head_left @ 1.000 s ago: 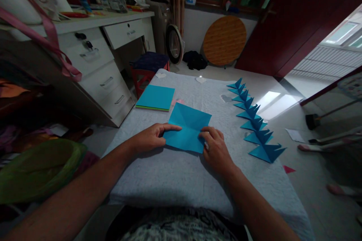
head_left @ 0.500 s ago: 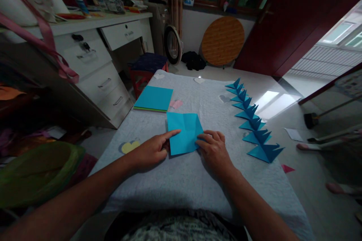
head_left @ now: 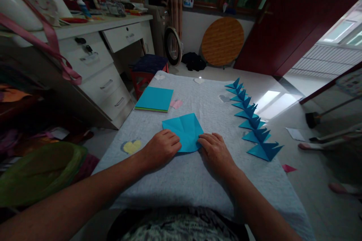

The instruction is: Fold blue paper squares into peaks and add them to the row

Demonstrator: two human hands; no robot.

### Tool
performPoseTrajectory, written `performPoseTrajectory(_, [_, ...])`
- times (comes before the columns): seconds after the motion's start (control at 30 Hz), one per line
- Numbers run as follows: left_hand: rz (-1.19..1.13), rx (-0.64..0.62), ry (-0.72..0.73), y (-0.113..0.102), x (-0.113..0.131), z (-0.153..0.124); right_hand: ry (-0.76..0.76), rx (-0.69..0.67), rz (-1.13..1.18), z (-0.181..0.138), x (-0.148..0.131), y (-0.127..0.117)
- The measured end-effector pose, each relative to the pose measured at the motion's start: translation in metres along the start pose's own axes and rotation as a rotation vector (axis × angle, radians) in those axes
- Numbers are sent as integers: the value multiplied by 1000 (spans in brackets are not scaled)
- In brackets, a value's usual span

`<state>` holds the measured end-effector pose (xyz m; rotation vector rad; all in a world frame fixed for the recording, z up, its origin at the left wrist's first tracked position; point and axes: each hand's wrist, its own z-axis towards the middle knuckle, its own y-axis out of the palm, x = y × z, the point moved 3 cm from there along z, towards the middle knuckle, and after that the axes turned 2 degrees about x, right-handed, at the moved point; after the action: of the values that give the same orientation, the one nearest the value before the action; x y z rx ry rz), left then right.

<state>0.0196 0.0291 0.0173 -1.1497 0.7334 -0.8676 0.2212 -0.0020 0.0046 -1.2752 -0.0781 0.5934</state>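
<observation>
Head view, centre of the frame: the blue paper sheet (head_left: 183, 131) lies on the grey cloth-covered table (head_left: 203, 173), turned since half a second ago so a corner points down-frame; folding seems under way. The left hand (head_left: 162, 147) has curled over its lower left edge, fingertips hidden, so whether it pinches or only presses I cannot tell; the right hand (head_left: 215, 150) lies open, fingers flat at the lower right edge; dim light blurs the creases.

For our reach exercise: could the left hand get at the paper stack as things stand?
Probably yes: the paper stack lies just beyond the left hand, on its side, with only bare tablecloth between.
</observation>
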Motion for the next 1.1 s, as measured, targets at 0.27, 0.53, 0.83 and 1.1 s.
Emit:
performPoseTrajectory(0.27, [-179, -57, -181, 6, 17, -4, 20, 27, 101, -11, 17, -4])
performPoseTrajectory(0.53, [-422, 83, -344, 8, 9, -11, 41, 132, 232, -11, 16, 1])
performPoseTrajectory(0.83, [-616, 162, -625, 10, -3, -10, 273, 45, 319, -4, 30, 6])
performPoseTrajectory(1.1, [-505, 194, -690, 17, -13, -8, 381, -13, 300, -4, 26, 4])
